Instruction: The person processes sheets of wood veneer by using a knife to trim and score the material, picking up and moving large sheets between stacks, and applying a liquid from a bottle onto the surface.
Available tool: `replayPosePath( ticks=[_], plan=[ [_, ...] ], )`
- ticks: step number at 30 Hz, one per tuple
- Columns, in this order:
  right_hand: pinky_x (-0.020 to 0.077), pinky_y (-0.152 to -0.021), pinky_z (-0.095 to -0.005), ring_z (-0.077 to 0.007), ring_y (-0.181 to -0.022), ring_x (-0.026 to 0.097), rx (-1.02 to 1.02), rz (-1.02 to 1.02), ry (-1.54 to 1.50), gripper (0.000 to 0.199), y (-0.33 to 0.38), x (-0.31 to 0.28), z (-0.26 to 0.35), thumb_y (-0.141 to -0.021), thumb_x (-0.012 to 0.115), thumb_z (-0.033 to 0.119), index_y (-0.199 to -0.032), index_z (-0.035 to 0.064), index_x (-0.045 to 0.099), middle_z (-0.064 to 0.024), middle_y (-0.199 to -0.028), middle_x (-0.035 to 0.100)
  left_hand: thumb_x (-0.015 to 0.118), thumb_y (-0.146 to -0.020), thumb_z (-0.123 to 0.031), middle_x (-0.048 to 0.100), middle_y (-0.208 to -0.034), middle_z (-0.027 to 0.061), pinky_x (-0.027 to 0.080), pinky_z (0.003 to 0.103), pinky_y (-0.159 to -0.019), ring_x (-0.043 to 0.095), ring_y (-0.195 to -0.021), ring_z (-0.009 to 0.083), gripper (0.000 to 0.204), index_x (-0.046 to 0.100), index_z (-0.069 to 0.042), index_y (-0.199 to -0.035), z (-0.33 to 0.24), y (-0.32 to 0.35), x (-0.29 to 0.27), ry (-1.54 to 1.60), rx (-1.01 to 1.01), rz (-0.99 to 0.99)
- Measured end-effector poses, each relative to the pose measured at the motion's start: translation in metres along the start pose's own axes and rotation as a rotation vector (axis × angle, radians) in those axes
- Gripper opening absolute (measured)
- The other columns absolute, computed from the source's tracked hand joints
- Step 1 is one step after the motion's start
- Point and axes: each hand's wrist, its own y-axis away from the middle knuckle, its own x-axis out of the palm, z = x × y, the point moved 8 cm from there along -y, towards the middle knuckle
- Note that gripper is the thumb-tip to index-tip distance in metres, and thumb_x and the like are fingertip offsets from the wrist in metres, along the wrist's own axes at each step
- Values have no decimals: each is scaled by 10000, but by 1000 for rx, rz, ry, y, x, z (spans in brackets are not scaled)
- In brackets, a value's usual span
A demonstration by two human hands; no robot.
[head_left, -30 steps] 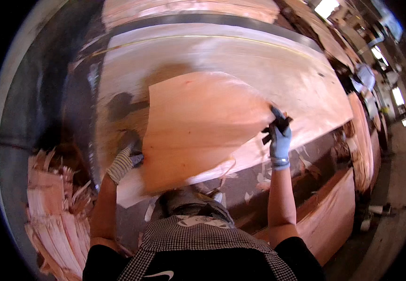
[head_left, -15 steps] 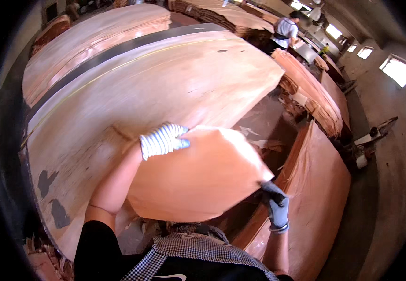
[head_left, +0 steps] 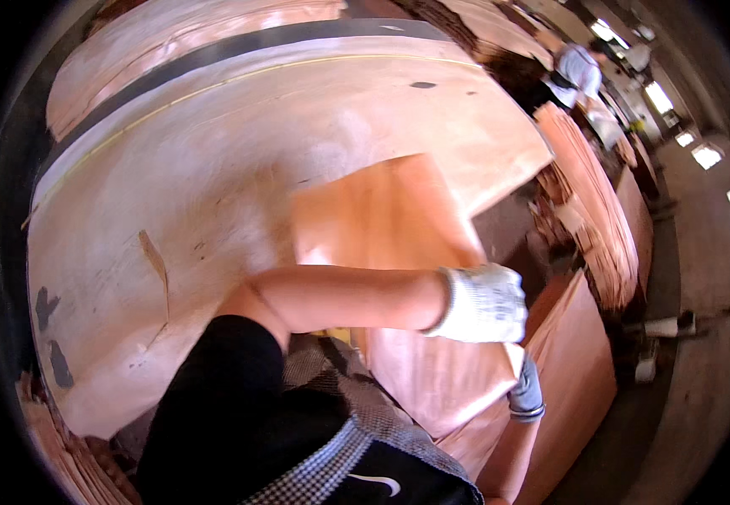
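A thin orange-brown wood veneer sheet is bent in front of me, partly over the large table. My left forearm crosses over its middle. My left hand, in a white knit glove, is closed at the sheet's right edge; its fingertips are largely hidden. Just below, my right hand, in a blue-grey glove, grips the sheet's lower right corner beside a veneer stack. Beneath the sheet lies a broad pale veneer panel on the table, with dark patches at its left end and a loose sliver on it.
A yellow line runs along the panel's far side. Veneer stacks stand beyond the table, at the right and close by my right arm. Another person stands at the far right. Veneer scraps lie at the lower left.
My left hand has moved from the sheet's far left edge across to the right, next to my right hand. The flat sheet has become bent. The view has shifted, and the loose sliver shows clearly.
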Motion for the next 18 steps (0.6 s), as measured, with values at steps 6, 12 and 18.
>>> replayPosePath(
  ticks=[6,12,18],
  plan=[
    [318,-377,-190,-54,-442,448,334,170,-525,594,-47,-88,-70,-711,758,392,-1102,2,539,-4,-733,602,569,-781,-123,675,-797,43,473,336,-707,640,-797,221,121,684,-133,-814,165,-75,57,-35,-279,283],
    [324,-376,-215,-59,-413,417,484,-147,241,104,-154,-228,-110,-832,606,125,-744,83,570,31,-584,513,683,-713,-168,693,-847,43,482,350,-686,649,-799,211,161,716,-116,-862,301,-122,123,0,-505,581],
    [453,-589,-381,-321,-641,581,10,-277,904,142,-319,-335,-100,-803,583,142,-878,21,576,-172,-740,608,683,-665,-102,685,-847,107,502,398,-653,658,-788,261,166,702,-62,-825,433,-140,221,-2,-850,498]
  ],
)
